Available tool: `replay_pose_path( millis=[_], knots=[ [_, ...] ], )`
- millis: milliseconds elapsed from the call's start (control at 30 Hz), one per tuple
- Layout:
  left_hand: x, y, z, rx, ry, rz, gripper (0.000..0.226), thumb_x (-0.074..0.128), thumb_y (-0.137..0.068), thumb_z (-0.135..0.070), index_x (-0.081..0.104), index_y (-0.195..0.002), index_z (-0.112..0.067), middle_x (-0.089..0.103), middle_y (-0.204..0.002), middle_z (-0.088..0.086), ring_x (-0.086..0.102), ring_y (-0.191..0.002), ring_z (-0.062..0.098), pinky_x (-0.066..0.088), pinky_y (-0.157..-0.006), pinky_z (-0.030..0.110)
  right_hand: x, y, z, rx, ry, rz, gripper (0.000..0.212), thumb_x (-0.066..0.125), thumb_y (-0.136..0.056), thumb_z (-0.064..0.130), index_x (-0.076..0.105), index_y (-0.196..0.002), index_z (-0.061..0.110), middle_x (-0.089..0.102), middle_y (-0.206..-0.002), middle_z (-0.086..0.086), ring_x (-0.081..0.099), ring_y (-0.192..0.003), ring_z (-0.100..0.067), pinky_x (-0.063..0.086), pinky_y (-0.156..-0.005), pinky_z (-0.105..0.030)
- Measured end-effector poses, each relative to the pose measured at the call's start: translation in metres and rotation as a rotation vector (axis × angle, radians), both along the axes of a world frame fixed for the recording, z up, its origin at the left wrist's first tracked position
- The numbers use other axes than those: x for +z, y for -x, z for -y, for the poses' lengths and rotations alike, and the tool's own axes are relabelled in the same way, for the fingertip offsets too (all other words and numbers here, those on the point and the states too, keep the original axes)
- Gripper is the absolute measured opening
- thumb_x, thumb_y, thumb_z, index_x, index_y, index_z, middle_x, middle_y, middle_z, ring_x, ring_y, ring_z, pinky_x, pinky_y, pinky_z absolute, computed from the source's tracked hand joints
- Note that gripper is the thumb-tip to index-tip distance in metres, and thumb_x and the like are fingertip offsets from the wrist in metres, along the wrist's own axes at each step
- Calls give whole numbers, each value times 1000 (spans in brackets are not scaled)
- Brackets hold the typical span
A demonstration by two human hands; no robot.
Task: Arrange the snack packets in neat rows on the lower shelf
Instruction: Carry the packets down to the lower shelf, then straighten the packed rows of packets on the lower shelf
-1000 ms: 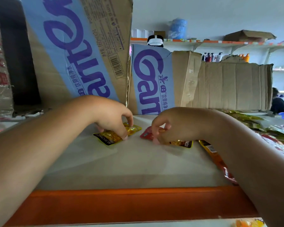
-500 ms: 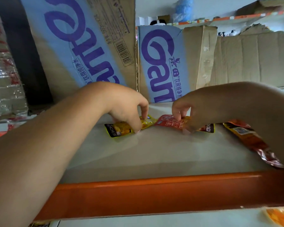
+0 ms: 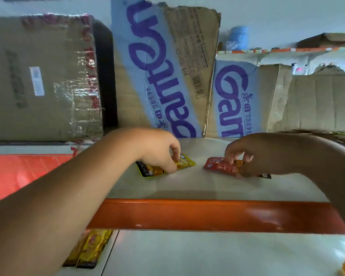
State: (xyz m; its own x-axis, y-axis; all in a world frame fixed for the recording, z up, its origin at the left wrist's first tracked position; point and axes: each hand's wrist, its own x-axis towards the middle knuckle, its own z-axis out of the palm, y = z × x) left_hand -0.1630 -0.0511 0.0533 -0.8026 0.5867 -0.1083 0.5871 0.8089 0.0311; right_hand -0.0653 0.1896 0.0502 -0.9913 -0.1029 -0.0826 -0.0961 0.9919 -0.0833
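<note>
Cardboard cartons [image 3: 167, 76] wall off the back of the pale shelf [image 3: 187, 188], and its orange lip [image 3: 187, 214] runs across beneath my wrists. Down under my left forearm, on the level below, sits a small stack of yellow packs [image 3: 92, 248]. My left hand [image 3: 159, 154] has thumb and fingertips curled onto a yellow packet [image 3: 147, 171] lying flat on the board, pinching it near the middle. Across a bare strip to the right, my right hand [image 3: 249, 156] pinches a red packet [image 3: 215, 167] the same way. Both look thin, light and glossy, so I expect them to crinkle and slip. I judge the flat sealed edges the surest hold, and sliding them square safer than lifting.
</note>
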Motion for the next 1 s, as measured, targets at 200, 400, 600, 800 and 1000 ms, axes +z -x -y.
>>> replay_pose_path(
  millis=[200, 400, 600, 800, 1000],
  knots=[
    [-1, -2, 93, 33, -64, 11, 26, 81, -75, -43, 68, -97, -42, 68, -107, -14, 67, -94, 12, 57, -91, 37, -4, -7, 109, -35, 59, -92, 24, 67, -91, 39, 63, -114, 42, 51, -94, 26, 50, -83, 1, 37, -66, -20],
    [-9, 3, 200, 76, -192, 46, 29, 82, -73, -39, 69, -99, -39, 65, -109, -11, 65, -98, 14, 57, -91, 36, -11, 11, 223, -6, 55, -174, 27, 68, -88, 38, 65, -115, 36, 61, -120, 9, 56, -103, -14, 48, -85, -32],
    [-45, 9, 328, 226, -443, 52, 33, 83, -62, -36, 68, -92, -38, 74, -94, -6, 70, -84, 19, 53, -70, 31, -18, 46, 343, 98, 81, -229, 23, 74, -84, 36, 66, -104, 27, 65, -108, 5, 60, -97, -17, 48, -81, -31],
    [-85, 4, 436, 375, -731, -31, 35, 86, -70, -24, 69, -99, -34, 70, -102, -10, 70, -81, 16, 58, -68, 35, -38, 81, 454, 147, 206, -219, 22, 80, -75, 29, 65, -89, 20, 68, -89, 0, 65, -74, -18, 47, -62, -29],
    [-147, 0, 505, 528, -833, -161, 35, 83, -71, -29, 64, -100, -36, 68, -102, -11, 68, -85, 12, 60, -73, 37, -115, 108, 531, 170, 489, -210, 21, 76, -78, 23, 59, -90, 20, 63, -90, -1, 56, -65, -17, 41, -55, -29]
  ],
)
